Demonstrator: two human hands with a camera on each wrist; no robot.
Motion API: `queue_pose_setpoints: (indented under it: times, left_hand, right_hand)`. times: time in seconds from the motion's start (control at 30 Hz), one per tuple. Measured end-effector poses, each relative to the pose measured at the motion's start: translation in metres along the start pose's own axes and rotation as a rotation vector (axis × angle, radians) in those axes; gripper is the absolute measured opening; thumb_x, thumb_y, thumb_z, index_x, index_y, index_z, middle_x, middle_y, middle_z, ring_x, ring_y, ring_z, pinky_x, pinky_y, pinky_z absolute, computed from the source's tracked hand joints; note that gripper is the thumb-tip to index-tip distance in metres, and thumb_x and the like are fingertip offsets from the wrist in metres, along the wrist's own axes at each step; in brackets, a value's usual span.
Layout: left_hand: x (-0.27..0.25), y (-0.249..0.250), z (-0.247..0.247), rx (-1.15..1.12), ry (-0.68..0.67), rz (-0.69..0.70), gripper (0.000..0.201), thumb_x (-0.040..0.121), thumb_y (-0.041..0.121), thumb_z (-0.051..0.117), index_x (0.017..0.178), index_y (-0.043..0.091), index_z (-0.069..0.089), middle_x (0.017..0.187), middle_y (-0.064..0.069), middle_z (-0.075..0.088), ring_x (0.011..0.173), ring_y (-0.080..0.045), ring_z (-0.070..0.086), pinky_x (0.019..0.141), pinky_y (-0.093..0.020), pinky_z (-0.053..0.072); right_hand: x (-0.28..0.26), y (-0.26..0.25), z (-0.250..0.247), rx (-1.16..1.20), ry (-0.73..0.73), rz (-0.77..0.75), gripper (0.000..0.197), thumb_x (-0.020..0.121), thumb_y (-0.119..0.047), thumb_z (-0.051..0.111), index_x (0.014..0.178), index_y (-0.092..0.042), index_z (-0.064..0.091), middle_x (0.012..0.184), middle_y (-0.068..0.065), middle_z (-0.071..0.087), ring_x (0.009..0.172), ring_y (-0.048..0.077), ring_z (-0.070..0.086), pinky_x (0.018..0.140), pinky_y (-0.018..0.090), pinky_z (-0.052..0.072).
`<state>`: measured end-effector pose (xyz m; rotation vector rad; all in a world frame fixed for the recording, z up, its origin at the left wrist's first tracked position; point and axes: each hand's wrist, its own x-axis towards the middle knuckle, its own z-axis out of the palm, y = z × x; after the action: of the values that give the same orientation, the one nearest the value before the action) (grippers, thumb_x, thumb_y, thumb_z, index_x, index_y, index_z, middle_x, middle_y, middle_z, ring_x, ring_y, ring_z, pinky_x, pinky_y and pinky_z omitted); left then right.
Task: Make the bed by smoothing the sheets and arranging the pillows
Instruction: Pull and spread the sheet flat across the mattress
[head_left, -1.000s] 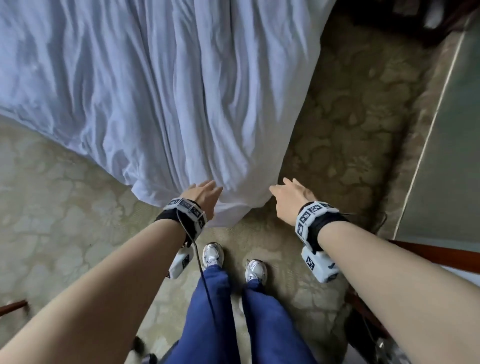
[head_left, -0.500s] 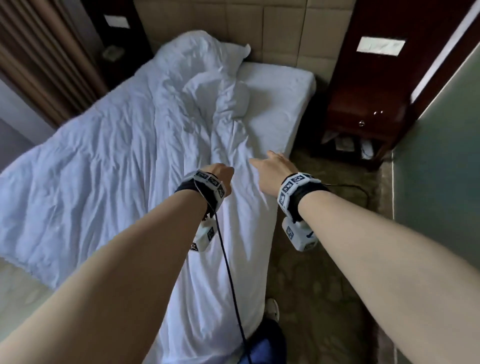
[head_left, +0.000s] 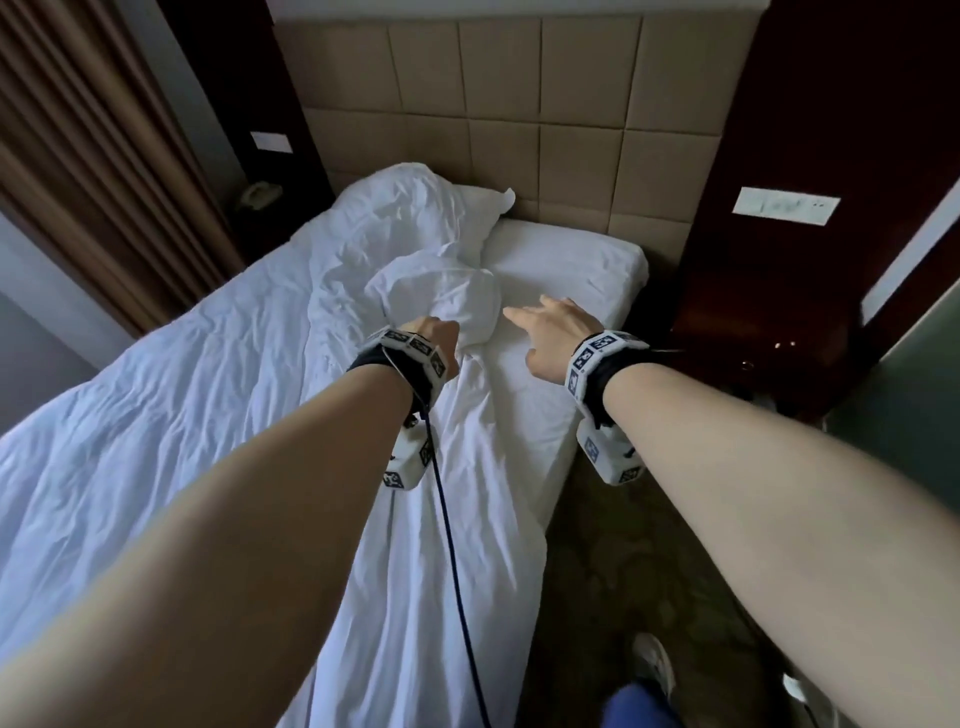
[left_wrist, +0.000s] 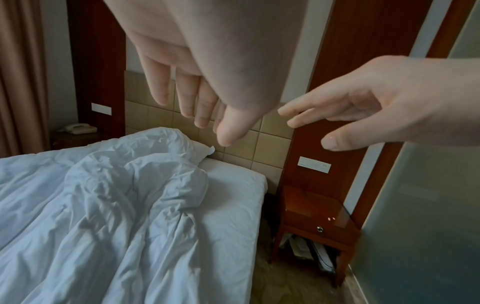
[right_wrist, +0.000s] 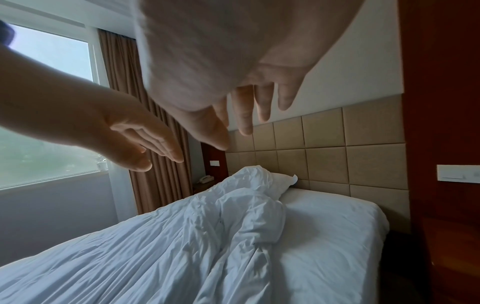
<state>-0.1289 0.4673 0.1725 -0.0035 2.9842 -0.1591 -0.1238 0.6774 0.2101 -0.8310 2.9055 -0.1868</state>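
both hands, left hand (head_left: 434, 338) and right hand (head_left: 550, 332), have advanced over the crumpled duvet (head_left: 436, 286), fingers spread, holding nothing.

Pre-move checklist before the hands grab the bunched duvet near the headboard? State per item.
1. Left hand free: ok, fingers straight, holding nothing.
2. Right hand free: ok, fingers spread, nothing in its grip.
3. Hands in contact with the duvet: not ok, both hover above it in the wrist views.
4. Duvet smooth: not ok, bunched into a crumpled heap, bare sheet exposed on the right side.
5. Pillow arranged: not ok, mostly buried under the duvet, one corner showing by the headboard.
6. Second pillow present: cannot tell.
7. Wrist cable clear of the bedding: not ok, it trails across the duvet.
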Motion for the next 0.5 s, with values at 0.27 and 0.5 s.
queue_pose_setpoints:
  times: [0.27,0.5]
  left_hand:
    - [0.176,0.027,-0.025,-0.048,0.013,-0.179,0.043,0.083,0.028,0.054,0.125,0.020,0.054,0.121,-0.005,0.059,0.105,-0.032,0.061,0.083,-0.042,0.053]
    - [0.303,0.014,-0.076,-0.158,0.026,-0.385,0.035,0.081,0.023,0.051,0.116,0.016,0.056,0.112,-0.009,0.063,0.088,-0.026,0.060,0.081,-0.042,0.055]
  right_hand:
    - [0.168,0.130,-0.022,-0.071,-0.070,-0.102,0.063,0.089,-0.019,0.049,0.149,-0.027,0.032,0.151,0.006,0.040,0.142,0.032,0.026,0.115,0.040,0.024]
    - [0.322,0.198,-0.067,-0.036,-0.055,-0.189,0.056,0.084,-0.019,0.052,0.139,-0.027,0.045,0.132,0.015,0.053,0.123,0.038,0.044,0.098,0.041,0.043]
